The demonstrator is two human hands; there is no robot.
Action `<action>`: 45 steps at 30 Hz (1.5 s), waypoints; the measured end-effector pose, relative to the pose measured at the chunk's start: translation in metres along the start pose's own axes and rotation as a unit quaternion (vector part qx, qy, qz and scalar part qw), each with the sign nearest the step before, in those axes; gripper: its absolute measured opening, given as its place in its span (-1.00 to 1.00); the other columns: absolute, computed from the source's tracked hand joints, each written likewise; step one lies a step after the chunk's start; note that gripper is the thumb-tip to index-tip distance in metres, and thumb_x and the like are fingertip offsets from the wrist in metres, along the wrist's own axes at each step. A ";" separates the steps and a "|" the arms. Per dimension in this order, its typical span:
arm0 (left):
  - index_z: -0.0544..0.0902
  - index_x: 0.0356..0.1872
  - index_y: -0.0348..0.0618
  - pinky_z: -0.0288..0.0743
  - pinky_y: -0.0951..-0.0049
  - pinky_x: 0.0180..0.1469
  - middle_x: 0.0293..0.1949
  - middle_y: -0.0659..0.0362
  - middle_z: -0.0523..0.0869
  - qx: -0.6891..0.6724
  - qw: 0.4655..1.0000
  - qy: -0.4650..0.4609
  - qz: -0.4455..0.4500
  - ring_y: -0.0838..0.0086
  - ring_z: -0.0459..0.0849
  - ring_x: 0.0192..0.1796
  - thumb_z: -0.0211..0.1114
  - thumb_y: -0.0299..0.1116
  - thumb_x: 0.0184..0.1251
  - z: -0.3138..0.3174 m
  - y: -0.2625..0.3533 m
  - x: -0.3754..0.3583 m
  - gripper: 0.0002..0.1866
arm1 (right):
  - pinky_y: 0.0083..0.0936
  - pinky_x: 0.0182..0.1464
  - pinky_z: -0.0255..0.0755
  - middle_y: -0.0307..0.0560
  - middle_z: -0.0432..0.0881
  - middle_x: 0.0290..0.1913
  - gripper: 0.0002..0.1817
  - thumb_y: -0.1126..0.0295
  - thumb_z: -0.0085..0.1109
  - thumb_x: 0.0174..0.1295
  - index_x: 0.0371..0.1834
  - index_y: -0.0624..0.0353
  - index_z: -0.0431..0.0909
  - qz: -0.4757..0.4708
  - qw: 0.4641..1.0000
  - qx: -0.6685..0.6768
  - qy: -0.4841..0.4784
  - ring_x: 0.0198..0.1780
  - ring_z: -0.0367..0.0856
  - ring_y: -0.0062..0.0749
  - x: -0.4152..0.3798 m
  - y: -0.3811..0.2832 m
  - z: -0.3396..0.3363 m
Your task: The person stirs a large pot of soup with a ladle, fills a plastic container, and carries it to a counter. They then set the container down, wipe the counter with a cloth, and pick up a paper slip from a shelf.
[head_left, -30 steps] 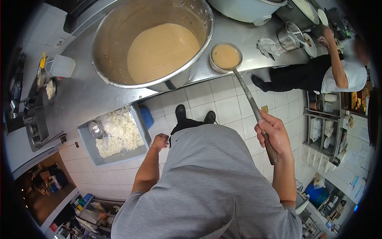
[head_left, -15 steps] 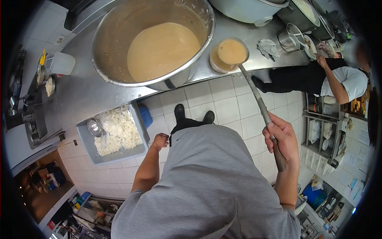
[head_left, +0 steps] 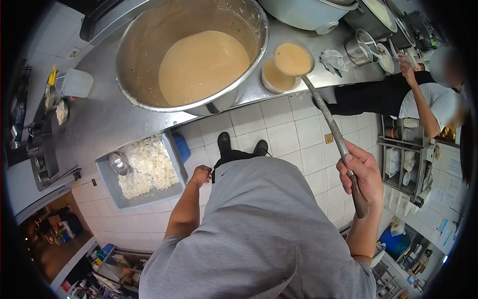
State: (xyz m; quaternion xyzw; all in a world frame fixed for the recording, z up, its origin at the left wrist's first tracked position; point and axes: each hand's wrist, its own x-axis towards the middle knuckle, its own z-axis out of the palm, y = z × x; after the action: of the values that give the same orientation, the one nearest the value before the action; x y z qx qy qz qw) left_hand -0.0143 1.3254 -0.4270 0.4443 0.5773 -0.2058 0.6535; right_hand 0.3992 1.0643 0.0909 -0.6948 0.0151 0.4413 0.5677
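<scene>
My right hand (head_left: 364, 172) is wrapped round the long handle of a ladle (head_left: 331, 122). The ladle's bowl, full of tan liquid, is above and partly over a round tub (head_left: 273, 79) at the counter's edge, which holds similar liquid. Left of the tub stands a large metal pot (head_left: 226, 97), with a pool of the same tan liquid (head_left: 204, 67) inside. My left hand (head_left: 201, 175) hangs beside my body with curled fingers and nothing visible in it. Near it on the floor is a grey bin (head_left: 110, 192) of white, crumbly rice-like food (head_left: 149, 169) with a metal bowl (head_left: 118, 163).
The steel counter (head_left: 99, 117) runs across the front. A crumpled cloth (head_left: 333, 62), a metal container (head_left: 359, 50) and a large pale pot (head_left: 303, 15) stand right of the tub. Another person (head_left: 423, 97) works at the right. A clear plastic container (head_left: 77, 82) is at left.
The ladle and my right hand have shifted slightly right, with the handle end a little lower. More of the tub shows. My left hand stays put. The other person's arm has moved.
</scene>
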 end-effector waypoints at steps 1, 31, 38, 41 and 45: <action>0.74 -0.06 -0.19 0.65 0.28 -0.35 -0.29 0.16 0.74 0.000 1.000 -0.001 -0.002 0.36 0.75 -0.34 0.30 -0.32 0.54 -0.001 0.000 0.001 -0.83 | -0.67 -0.64 0.31 -0.14 0.64 -0.40 -0.42 0.33 0.22 0.63 0.63 0.36 0.47 0.002 1.000 -0.002 0.002 -0.65 0.46 -0.63 0.001 0.000 0.000; 0.78 0.09 -0.37 0.87 0.24 -0.25 0.04 -0.05 0.80 0.033 0.983 -0.178 0.026 0.29 0.88 -0.15 0.30 -0.35 0.50 -0.117 0.106 -0.098 -0.67 | -0.55 -0.59 0.48 -0.11 0.69 -0.47 -0.45 0.53 0.20 0.31 0.39 0.51 0.63 0.058 0.922 -0.357 -0.138 -0.61 0.63 -0.56 0.010 -0.168 0.233; 0.79 0.12 -0.42 0.70 0.05 0.15 -0.11 -0.29 0.87 0.266 0.888 0.291 0.237 -0.13 0.87 0.02 0.45 -0.10 0.49 -0.235 0.191 -0.207 -0.50 | -0.31 -0.39 0.61 -0.02 0.70 -0.46 -0.38 0.58 0.14 0.26 0.46 0.45 0.60 -0.006 0.747 -0.643 -0.169 -0.50 0.73 -0.33 0.073 -0.170 0.307; 0.68 0.31 -0.44 0.64 -0.04 0.32 0.19 -0.34 0.79 0.284 0.824 0.454 0.185 -0.20 0.77 0.28 0.48 -0.05 0.49 -0.270 0.197 -0.208 -0.37 | -0.12 -0.17 0.73 0.32 0.78 -0.37 -0.48 0.61 0.17 0.24 0.32 0.43 0.68 -0.298 0.571 -0.739 -0.199 -0.27 0.88 0.03 0.091 -0.160 0.297; 0.64 0.33 -0.43 0.57 -0.07 0.45 0.40 -0.28 0.66 0.349 0.778 0.511 0.107 -0.22 0.58 0.48 0.60 0.07 0.37 -0.279 0.202 -0.189 -0.22 | -0.12 -0.08 0.76 0.27 0.81 -0.15 -0.29 0.61 0.26 0.20 0.53 0.23 0.59 -0.345 0.375 -0.851 -0.124 -0.16 0.88 0.06 0.105 -0.163 0.298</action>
State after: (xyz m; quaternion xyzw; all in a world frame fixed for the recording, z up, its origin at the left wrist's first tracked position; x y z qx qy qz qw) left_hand -0.0630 1.6125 -0.1639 0.7409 0.6636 -0.0649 0.0806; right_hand 0.3712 1.4120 0.1614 -0.6945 -0.6801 0.0689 -0.2244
